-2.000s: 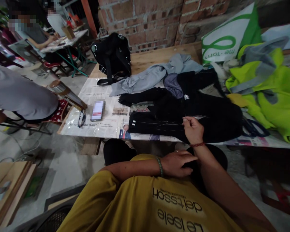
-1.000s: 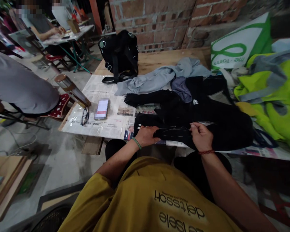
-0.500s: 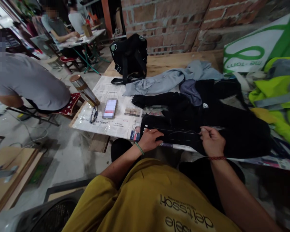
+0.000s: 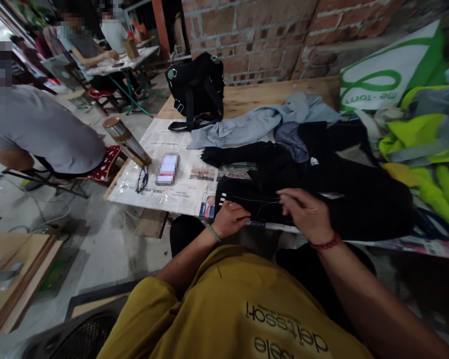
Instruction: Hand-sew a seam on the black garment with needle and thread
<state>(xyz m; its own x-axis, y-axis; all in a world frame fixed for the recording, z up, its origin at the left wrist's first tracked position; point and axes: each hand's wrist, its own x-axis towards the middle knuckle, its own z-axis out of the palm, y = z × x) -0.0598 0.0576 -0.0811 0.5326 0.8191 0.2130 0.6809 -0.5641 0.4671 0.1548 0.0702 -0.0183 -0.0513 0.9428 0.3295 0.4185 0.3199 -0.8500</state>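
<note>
A black garment (image 4: 269, 192) with short white stripes near one end lies spread in front of me. My left hand (image 4: 231, 219) rests at its near edge beside the stripes, fingers curled over the cloth. A thin white thread (image 4: 265, 201) crosses the black fabric toward my right hand (image 4: 309, 213). That hand hovers over the garment, thumb and forefinger pinched at the thread's end. Whether a needle sits between those fingertips is too small to make out.
The table bears newspaper (image 4: 168, 197), a phone (image 4: 167, 168), eyeglasses (image 4: 142, 178) and a metallic flask (image 4: 125, 139). Behind are a black bag (image 4: 196, 92), grey clothing (image 4: 243, 127) and a green-white bag (image 4: 389, 75). Yellow vests (image 4: 426, 139) lie right. A person (image 4: 52, 124) sits at left.
My right hand has moved left across the black garment, closer to my left hand, and has turned over somewhat. My left hand stays at the same edge of the cloth.
</note>
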